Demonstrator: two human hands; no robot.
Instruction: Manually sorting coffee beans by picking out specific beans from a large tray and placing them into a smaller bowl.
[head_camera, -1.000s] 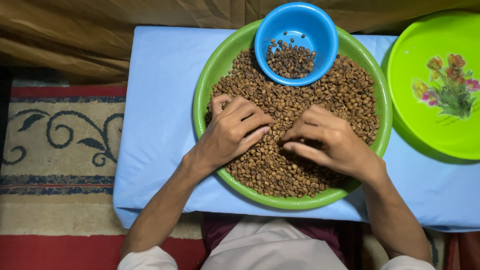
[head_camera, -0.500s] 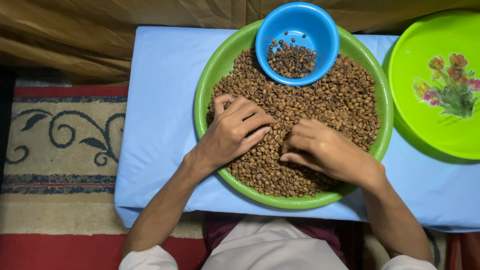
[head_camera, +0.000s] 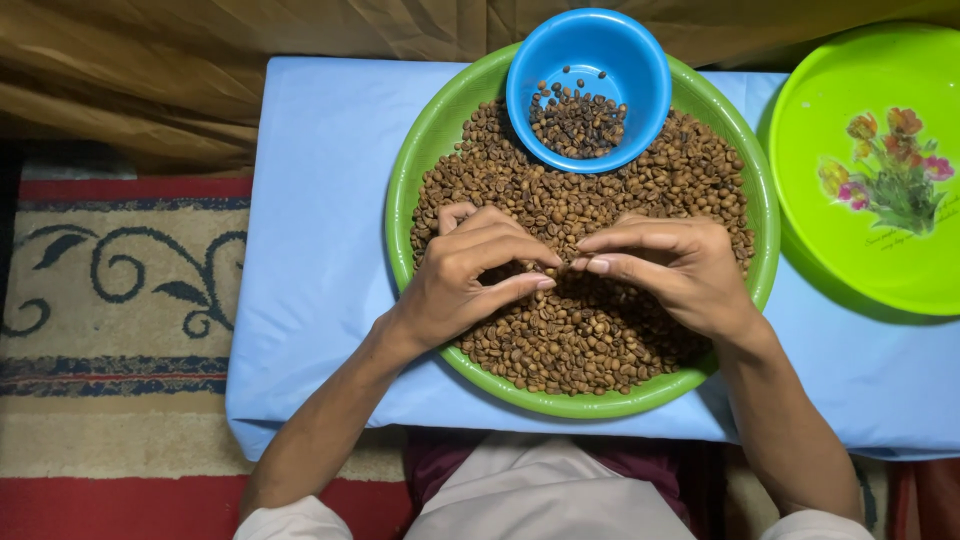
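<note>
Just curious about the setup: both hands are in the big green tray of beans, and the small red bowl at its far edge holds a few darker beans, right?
Nearly: the head view shows the small bowl is blue, not red. Both the left hand and right hand are over the beans in the green tray.

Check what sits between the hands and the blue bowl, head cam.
Only loose brown beans in the green tray lie between the left hand, right hand and the blue bowl, per the head view.
</note>
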